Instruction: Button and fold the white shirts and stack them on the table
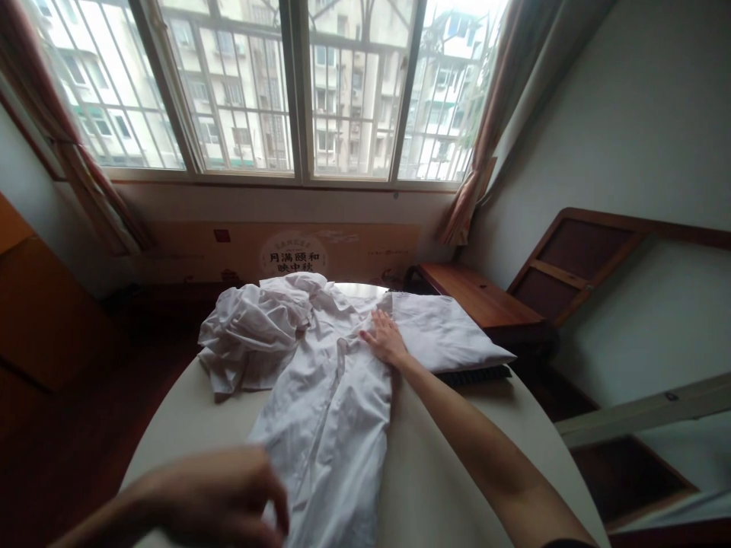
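A white shirt lies lengthwise over the round table, its front placket running toward me and its fabric wrinkled. My right hand rests flat on the shirt's upper right side, fingers spread. Blurred at the lower left, my left hand hovers over the table by the shirt's lower left edge. Its fingers are loosely bent, with a gap between them and nothing visible inside. Crumpled white fabric is heaped at the upper left of the shirt. To the right of my right hand is a flat, folded white garment.
The pale round table carries all the clothing. A dark ridged object sticks out from under the folded garment. Behind stand a printed cardboard panel, a barred window and a low wooden table. A wooden-framed panel leans at right.
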Motion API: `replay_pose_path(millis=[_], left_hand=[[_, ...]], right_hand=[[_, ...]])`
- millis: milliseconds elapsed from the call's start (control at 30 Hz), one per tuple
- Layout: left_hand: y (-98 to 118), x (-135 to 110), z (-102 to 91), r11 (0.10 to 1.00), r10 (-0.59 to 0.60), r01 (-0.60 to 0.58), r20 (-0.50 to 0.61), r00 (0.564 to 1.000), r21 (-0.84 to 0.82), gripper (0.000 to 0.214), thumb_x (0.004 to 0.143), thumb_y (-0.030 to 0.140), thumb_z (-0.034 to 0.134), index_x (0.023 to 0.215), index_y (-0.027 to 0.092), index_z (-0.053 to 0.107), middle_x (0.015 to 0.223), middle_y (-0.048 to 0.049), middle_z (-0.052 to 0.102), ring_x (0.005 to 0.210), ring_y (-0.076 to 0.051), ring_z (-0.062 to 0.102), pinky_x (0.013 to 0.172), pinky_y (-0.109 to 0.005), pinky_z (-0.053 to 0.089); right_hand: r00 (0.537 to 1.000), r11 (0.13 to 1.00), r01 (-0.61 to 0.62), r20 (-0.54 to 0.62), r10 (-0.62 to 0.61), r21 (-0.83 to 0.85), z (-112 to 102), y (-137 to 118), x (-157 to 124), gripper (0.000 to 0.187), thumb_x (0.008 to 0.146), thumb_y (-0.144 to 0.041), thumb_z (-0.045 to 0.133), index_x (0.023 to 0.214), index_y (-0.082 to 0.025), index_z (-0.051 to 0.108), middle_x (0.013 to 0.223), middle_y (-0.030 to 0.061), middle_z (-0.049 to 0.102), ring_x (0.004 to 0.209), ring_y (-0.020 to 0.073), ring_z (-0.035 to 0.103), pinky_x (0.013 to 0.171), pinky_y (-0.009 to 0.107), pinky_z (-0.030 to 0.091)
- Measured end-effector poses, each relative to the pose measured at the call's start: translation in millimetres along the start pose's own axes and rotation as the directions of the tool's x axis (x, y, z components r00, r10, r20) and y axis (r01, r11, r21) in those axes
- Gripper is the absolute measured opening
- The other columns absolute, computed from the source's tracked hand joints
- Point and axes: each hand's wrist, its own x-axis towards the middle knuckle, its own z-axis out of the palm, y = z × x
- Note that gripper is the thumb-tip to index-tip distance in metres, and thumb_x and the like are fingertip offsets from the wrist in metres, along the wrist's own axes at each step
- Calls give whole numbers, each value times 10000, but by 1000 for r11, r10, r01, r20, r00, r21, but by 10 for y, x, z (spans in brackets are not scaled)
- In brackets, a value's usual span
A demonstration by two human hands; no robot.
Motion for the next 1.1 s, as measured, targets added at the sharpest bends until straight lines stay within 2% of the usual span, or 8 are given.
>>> replay_pose_path(millis=[133,200,333,433,533,767,1000,1100], left_hand=[[-111,1424,-44,992,35,-23,-95,995,126,232,879,223,535,1071,161,651,1002,-73,672,984,-230,593,858,-338,429],[-192,2102,109,917,187,-96,-205,961,387,368,844,92,508,1184,198,598,1209,-88,602,1135,-234,516,956,-351,377],[-396,2915,479,815,243,-109,-166,956,569,397,789,127,599,1175,221,599,1391,-76,457,1271,-263,383,1037,-400,301],[-499,3149,599,886,142,-29,-211,967,464,198,872,237,531,974,157,681,1179,-119,614,1148,-253,495,990,-362,332],[-529,3276,586,947,-66,176,-371,926,270,385,960,339,375,960,104,680,973,-146,669,932,-218,585,822,-289,394],[-507,3416,490,967,-137,218,-453,881,130,536,985,438,271,981,79,669,957,-134,665,829,-168,570,681,-230,351],[-367,3470,552,960,-206,269,-470,858,71,495,966,451,280,1032,170,682,1037,-118,669,881,-212,605,731,-273,404],[-318,3357,660,959,-80,187,-434,897,210,448,966,393,288,1029,183,679,1044,-112,671,994,-229,590,874,-318,402]], right_hand=[[985,995,-64,-152,75,75,-10,63,44,705,917,-500,315,1448,-42,241,1521,182,204,1409,265,148,1115,382,146],[976,990,-92,-189,111,106,-24,107,87,699,921,-479,303,1436,-9,252,1515,204,204,1407,278,147,1113,395,154],[966,977,-142,-194,172,158,-18,183,175,740,908,-495,330,1439,11,230,1506,221,215,1405,310,146,1110,428,161],[987,973,-140,-53,152,184,19,180,198,729,911,-513,328,1437,-12,264,1496,206,259,1397,298,193,1108,400,180],[999,984,-48,31,44,174,57,115,164,700,925,-531,294,1443,-60,283,1511,161,251,1399,261,203,1121,383,151],[999,999,24,-33,-23,27,42,54,263,473,957,-417,272,1219,-165,575,1534,71,226,1419,254,110,1130,444,45],[984,996,-31,172,46,-89,113,106,569,727,905,-538,294,1462,-76,222,1536,172,151,1420,278,87,1107,533,-8],[982,982,-79,156,106,-174,174,117,595,734,901,-503,314,1474,-68,172,1537,189,124,1421,301,53,1086,580,-3]])
